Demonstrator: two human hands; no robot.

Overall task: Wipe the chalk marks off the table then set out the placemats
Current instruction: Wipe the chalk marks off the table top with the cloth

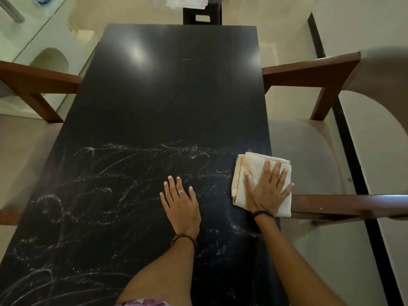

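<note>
My right hand (pixel 268 191) lies flat with fingers spread, pressing the folded cream cloth (pixel 260 184) onto the long black glossy bench (pixel 167 96) at its right edge. My left hand (pixel 181 206) rests open-palmed on the surface just beside it. White chalk scribbles (pixel 88 195) cover the near half. The cloth overhangs the edge slightly, so a careless sweep could push it off, and my bare left palm may smear chalk. No placemats I can recognise here

Chalk-marked black table (pixel 172 102) under folded cloth (pixel 249 164)
</note>
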